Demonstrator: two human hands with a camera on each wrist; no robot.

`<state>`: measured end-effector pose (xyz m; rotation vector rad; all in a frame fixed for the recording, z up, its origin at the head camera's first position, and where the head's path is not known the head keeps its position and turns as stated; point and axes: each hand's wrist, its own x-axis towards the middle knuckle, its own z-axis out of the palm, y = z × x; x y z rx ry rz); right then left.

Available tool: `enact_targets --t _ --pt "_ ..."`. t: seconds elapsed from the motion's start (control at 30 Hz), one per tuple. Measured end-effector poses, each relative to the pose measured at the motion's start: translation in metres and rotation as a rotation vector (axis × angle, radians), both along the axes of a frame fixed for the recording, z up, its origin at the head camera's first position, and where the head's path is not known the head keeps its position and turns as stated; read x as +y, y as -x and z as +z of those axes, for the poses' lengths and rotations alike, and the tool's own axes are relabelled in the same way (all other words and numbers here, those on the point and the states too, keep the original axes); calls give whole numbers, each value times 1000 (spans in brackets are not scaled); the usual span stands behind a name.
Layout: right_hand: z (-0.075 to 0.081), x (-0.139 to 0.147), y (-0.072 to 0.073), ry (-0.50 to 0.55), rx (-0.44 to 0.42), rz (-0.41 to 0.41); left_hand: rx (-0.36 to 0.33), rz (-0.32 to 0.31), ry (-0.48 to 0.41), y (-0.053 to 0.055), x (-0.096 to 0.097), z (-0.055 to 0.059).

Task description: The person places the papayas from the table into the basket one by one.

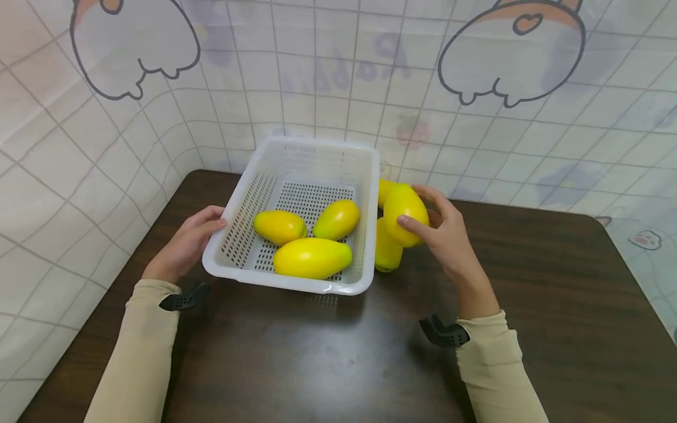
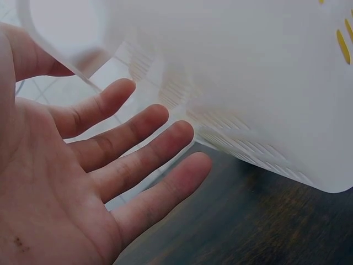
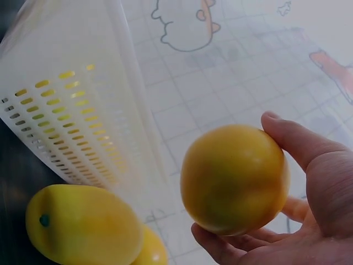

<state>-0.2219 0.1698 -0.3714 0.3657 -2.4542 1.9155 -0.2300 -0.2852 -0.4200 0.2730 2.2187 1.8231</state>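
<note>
A white perforated plastic basket [image 1: 293,285] holds three yellow mangoes, including a large front mango [image 1: 312,258]. At the basket's left side, my left hand [image 1: 187,241] grips the rim, thumb over the edge and fingers outside, fairly straight in the left wrist view. My right hand [image 1: 446,232] holds a plump yellow mango [image 1: 404,211] between thumb and fingers, just right of the basket and above the other fruit. Under it, a greenish-yellow mango [image 1: 388,252] lies against the basket's right side. Another mango [image 1: 384,191] behind is partly hidden.
The dark wooden table [image 1: 296,364] runs under everything. A patterned wall covering [image 1: 338,88] with grid lines rises behind the table and along its left. Black wrist straps [image 1: 444,333] sit on both sleeves.
</note>
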Motion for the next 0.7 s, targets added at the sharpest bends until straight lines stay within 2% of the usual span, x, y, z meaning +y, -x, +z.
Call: enact_targets --t 0.7 --pt "1 -7 -3 14 16 6 -2 -17 -45 2 -2 -1"
